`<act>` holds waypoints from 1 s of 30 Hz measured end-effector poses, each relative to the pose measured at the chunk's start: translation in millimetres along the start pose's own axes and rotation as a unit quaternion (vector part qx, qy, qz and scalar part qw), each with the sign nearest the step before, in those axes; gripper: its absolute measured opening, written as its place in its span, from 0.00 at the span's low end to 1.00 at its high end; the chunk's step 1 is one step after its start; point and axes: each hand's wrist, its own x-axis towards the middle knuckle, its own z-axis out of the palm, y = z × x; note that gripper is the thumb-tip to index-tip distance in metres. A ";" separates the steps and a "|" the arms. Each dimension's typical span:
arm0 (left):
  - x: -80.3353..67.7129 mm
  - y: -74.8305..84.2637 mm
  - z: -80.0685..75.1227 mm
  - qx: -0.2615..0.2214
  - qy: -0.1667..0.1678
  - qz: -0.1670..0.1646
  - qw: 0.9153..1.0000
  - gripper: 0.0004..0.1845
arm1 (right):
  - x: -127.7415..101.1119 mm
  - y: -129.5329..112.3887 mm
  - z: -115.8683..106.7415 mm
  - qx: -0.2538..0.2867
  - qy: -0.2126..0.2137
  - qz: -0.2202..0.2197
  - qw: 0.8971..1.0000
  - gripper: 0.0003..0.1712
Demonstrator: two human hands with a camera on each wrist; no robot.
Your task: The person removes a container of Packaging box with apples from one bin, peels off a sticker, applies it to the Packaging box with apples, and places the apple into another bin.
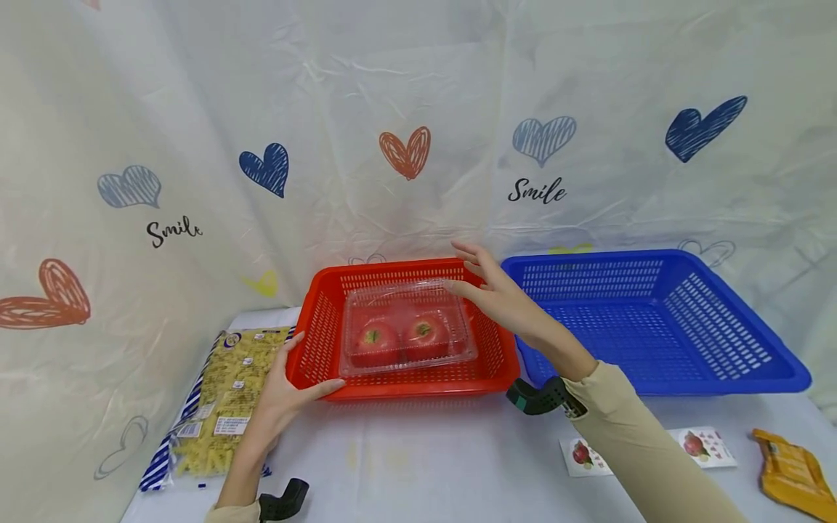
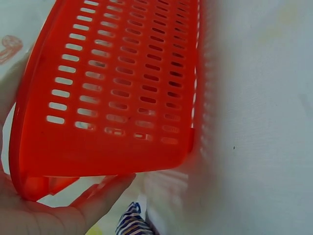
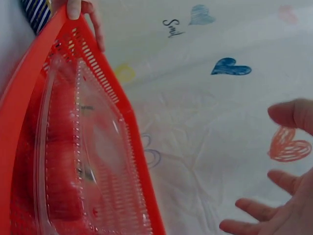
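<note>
A red plastic basket (image 1: 418,389) holds a clear lidded plastic box (image 1: 408,290) with two red apples (image 1: 425,335) in it. At the basket's front left corner my left hand (image 1: 285,396) grips the rim, thumb over the top edge and fingers along the outer side. The left wrist view shows those fingers (image 2: 105,198) beside the slotted wall. My right hand (image 1: 493,290) hovers over the basket's right end with fingers spread and nothing in them. In the right wrist view, the right hand (image 3: 288,191) is apart from the rim.
Right beside the red basket stands a blue basket (image 1: 608,349). A bag of spiral pasta (image 1: 229,392) lies at the left. White cards with red fruit pictures (image 1: 702,445) and an orange packet (image 1: 794,472) lie at the front right. A heart-printed sheet (image 1: 405,87) hangs behind.
</note>
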 end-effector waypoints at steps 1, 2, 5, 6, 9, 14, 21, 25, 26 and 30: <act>0.0 -0.9 -0.3 -0.005 -0.002 -0.002 1.000 0.59 | 4.5 0.1 0.9 0.007 -0.002 0.011 1.000 0.43; 0.1 -1.8 -0.5 -0.008 -0.004 -0.003 1.000 0.59 | 8.3 0.0 1.9 0.012 -0.002 0.023 1.000 0.43; 0.4 -3.9 -1.2 -0.016 -0.006 -0.007 1.000 0.59 | 18.2 0.0 4.6 0.026 -0.004 0.052 0.998 0.42; 0.5 -4.3 -1.5 -0.018 -0.006 -0.008 1.000 0.60 | 21.0 -0.2 5.4 0.031 -0.004 0.060 0.998 0.42; 1.1 -5.0 -2.1 -0.021 -0.006 -0.014 1.000 0.61 | 28.3 0.5 6.9 0.047 -0.005 0.085 0.995 0.41; 3.1 -5.4 -1.1 -0.028 -0.010 -0.016 0.999 0.61 | 38.5 10.3 7.4 0.078 -0.021 0.122 0.989 0.42; 3.6 -6.1 -0.6 -0.037 -0.012 -0.011 0.999 0.59 | 49.0 25.0 15.1 0.125 -0.009 0.162 0.979 0.44; 4.2 -6.6 -0.4 -0.034 -0.010 -0.008 0.999 0.59 | 53.2 29.6 19.2 0.141 0.003 0.186 0.972 0.46; 4.4 -6.5 -0.3 -0.032 -0.010 -0.007 0.999 0.59 | 54.1 31.1 20.1 0.144 0.006 0.192 0.971 0.47; 4.3 -6.3 -0.3 -0.025 -0.007 -0.008 1.000 0.58 | 58.3 38.0 24.2 0.160 0.025 0.210 0.964 0.48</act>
